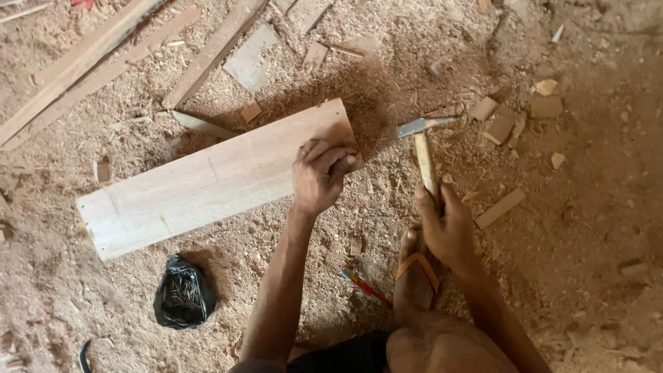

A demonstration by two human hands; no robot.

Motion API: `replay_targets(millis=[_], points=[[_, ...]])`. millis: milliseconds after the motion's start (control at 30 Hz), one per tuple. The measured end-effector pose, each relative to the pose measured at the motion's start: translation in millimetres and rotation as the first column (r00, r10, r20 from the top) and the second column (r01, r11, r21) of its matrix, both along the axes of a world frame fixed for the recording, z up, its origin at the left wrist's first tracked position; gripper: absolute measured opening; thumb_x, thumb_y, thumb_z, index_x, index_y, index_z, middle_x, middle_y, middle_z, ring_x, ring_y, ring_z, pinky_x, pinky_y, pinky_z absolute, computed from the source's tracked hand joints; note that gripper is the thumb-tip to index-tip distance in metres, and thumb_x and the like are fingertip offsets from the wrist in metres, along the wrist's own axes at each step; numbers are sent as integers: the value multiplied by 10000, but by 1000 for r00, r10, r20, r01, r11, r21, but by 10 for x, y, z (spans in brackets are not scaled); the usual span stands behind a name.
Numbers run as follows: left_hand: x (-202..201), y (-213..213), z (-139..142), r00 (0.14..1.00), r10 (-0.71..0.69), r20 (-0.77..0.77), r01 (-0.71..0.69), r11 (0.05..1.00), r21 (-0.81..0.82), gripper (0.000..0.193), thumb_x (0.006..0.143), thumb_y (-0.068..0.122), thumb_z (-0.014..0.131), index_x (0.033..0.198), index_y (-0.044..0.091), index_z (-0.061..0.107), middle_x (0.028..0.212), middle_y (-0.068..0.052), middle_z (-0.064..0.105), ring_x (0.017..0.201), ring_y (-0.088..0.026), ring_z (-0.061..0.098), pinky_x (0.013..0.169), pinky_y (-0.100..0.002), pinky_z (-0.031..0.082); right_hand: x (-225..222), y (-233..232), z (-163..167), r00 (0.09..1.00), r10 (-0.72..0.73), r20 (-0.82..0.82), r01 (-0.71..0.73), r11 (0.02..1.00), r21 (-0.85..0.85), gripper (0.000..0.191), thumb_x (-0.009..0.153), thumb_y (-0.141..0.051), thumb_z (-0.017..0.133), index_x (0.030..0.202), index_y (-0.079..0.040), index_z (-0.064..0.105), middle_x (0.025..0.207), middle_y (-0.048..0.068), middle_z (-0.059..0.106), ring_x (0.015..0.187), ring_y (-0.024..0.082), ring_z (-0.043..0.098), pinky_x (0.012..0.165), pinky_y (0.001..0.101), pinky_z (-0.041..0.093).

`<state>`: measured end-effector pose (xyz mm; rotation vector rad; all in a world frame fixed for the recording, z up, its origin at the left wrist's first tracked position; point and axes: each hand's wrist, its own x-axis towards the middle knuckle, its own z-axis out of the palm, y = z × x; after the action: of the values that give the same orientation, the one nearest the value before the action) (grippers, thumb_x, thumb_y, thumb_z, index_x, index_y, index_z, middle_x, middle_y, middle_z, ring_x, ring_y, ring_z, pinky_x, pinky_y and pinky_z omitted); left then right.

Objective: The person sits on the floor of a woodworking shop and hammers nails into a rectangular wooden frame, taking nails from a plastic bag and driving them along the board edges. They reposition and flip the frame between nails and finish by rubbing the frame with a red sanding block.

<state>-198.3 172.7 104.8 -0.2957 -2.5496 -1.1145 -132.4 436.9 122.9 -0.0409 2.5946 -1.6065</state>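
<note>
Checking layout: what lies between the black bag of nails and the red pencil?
In the head view, the left forearm crosses between the black bag of nails and red pencil, over sawdust.

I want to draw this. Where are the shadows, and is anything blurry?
Head view: soft, even light; dim shadow on the sawdust right of the board; the hammer and both hands look sharp; the far right floor is darker.
</note>
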Motion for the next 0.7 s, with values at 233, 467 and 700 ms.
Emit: replay_targets(millis=[233, 467, 700], points=[[46, 14, 110, 1000, 13, -27, -15, 998, -54, 70, 935, 209, 759, 961, 150, 786, 990, 11, 761, 956, -228, 668, 888, -405, 528, 76, -90, 411, 962, 95, -255, -74, 993, 90, 278, 1053, -227, 585, 1171, 23, 619, 706, 32, 634, 527, 105, 606, 446, 283, 486], [57, -95, -46, 998, -20, -53, 13, 992, -126, 95, 873, 215, 776, 958, 174, 788, 1004, 45, 764, 958, -206, 637, 886, -402, 540, 70, -216, 711, 851, 224, -474, -117, 963, 244, 411, 1081, -192, 647, 1410, 29, 541, 886, 100, 664, 721, 153, 672, 587, 299, 529], [62, -148, -334, 999, -1, -50, -5, 992, -123, 160, 950, 352, 795, 974, 194, 807, 1060, 46, 745, 952, -144, 600, 835, -345, 536, -104, -293, 588, 866, 451, -217, -178, 682, 709, 551, 989, -261, 709, 1505, -134, 567, 737, 53, 720, 387, 113, 535, 344, 260, 405]])
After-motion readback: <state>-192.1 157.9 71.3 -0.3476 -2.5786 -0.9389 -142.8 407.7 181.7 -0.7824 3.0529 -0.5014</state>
